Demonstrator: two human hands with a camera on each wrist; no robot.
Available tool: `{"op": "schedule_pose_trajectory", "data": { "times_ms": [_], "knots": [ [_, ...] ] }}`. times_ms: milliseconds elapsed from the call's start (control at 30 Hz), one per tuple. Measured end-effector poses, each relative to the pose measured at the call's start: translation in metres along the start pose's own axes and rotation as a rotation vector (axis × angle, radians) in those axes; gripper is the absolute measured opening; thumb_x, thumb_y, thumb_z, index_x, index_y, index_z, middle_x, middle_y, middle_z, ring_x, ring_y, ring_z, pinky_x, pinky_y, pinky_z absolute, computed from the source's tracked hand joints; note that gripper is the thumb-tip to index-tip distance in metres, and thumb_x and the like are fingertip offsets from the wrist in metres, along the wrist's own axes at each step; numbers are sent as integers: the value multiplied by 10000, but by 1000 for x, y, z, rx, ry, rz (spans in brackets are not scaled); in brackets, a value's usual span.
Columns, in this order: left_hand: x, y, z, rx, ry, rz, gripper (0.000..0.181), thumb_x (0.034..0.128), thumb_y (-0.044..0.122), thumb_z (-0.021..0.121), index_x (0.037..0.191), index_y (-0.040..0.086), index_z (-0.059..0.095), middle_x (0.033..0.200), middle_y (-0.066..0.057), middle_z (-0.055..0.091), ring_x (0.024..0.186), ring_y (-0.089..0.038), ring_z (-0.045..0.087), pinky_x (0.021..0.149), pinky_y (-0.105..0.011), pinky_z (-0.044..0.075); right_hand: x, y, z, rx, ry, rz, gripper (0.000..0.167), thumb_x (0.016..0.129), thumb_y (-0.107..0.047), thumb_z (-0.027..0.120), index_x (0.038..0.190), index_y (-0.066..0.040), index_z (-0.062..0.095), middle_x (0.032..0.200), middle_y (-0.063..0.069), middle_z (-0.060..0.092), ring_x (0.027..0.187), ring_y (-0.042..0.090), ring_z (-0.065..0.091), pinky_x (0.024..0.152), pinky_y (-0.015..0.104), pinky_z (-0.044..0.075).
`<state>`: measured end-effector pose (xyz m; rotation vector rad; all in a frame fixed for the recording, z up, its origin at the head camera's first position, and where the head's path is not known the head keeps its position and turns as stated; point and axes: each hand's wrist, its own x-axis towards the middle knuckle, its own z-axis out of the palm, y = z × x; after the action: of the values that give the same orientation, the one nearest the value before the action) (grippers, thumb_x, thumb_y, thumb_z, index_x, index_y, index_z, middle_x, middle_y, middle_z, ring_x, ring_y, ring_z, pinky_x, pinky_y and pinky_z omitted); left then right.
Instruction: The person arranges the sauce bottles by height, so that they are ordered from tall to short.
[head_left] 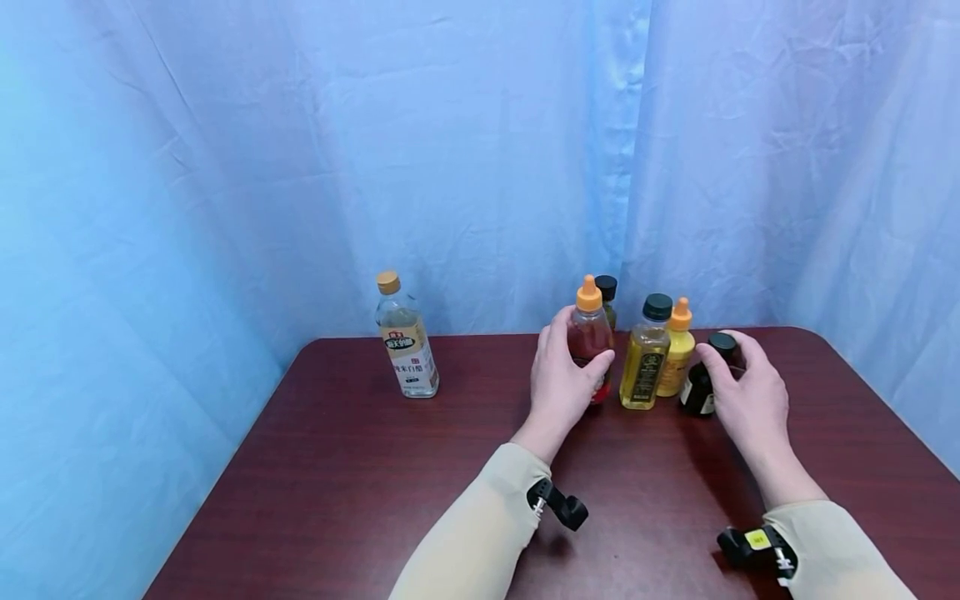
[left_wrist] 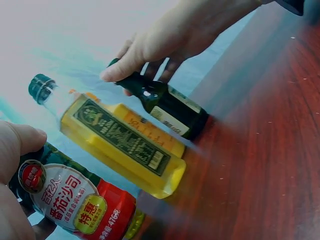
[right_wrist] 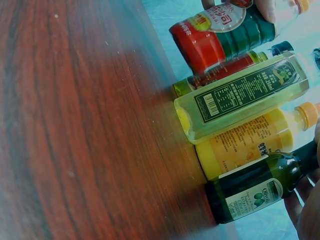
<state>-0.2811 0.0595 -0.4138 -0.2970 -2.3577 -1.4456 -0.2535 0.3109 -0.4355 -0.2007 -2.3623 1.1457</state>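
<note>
My left hand point(head_left: 562, 375) grips a red sauce bottle point(left_wrist: 75, 200) with an orange nozzle cap, fingers and thumb around its sides. My right hand point(head_left: 752, 400) holds a dark green bottle point(right_wrist: 255, 187) by its neck, below the black cap. Between the hands stand a clear bottle of yellow oil point(head_left: 643, 367) with a dark green cap and, behind it to the right, a yellow squeeze bottle point(head_left: 677, 358) with an orange nozzle. Another bottle with a black cap point(head_left: 605, 287) stands behind the red one, mostly hidden.
A clear vinegar bottle point(head_left: 411, 354) with a tan cap stands apart at the left on the dark red table point(head_left: 337, 492). Light blue curtains point(head_left: 480, 167) hang behind the table's back edge and at its sides.
</note>
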Motion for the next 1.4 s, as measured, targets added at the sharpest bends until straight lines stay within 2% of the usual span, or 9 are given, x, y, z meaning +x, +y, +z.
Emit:
{"op": "schedule_pose_trajectory", "data": {
  "times_ms": [433, 700, 1133, 1400],
  "knots": [
    [7, 2, -14, -31, 14, -38, 784, 972, 289, 892, 1634, 255, 475, 1459, -10, 599, 1297, -174, 612, 1062, -445, 564, 1, 2, 0, 0, -6, -4, 600, 1133, -498, 599, 1559, -75, 570, 1408, 290, 670, 1314, 483, 607, 1017, 675, 454],
    [12, 2, -25, -46, 25, -35, 796, 978, 297, 886, 1647, 243, 457, 1461, -25, 601, 1317, -189, 606, 1068, -443, 570, 1, 1, -1, 7, -14, 2, 617, 1135, -514, 584, 1577, -85, 553, 1427, 296, 656, 1316, 502, 602, 1010, 694, 468],
    [19, -8, -69, -40, 52, -2, 814, 965, 257, 901, 1644, 229, 454, 1439, -49, 612, 1328, -231, 603, 1067, -501, 570, 1, 1, 0, 10, -12, 1, 610, 1135, -506, 591, 1577, -87, 554, 1437, 300, 650, 1323, 512, 597, 1021, 706, 456],
    [16, -21, -91, -3, 67, 7, 825, 960, 284, 906, 1654, 241, 462, 1488, -40, 619, 1331, -235, 616, 1052, -508, 568, 1, 4, 2, 9, -14, 4, 600, 1133, -503, 596, 1570, -93, 562, 1442, 288, 653, 1328, 502, 599, 1028, 709, 459]
  ]
}}
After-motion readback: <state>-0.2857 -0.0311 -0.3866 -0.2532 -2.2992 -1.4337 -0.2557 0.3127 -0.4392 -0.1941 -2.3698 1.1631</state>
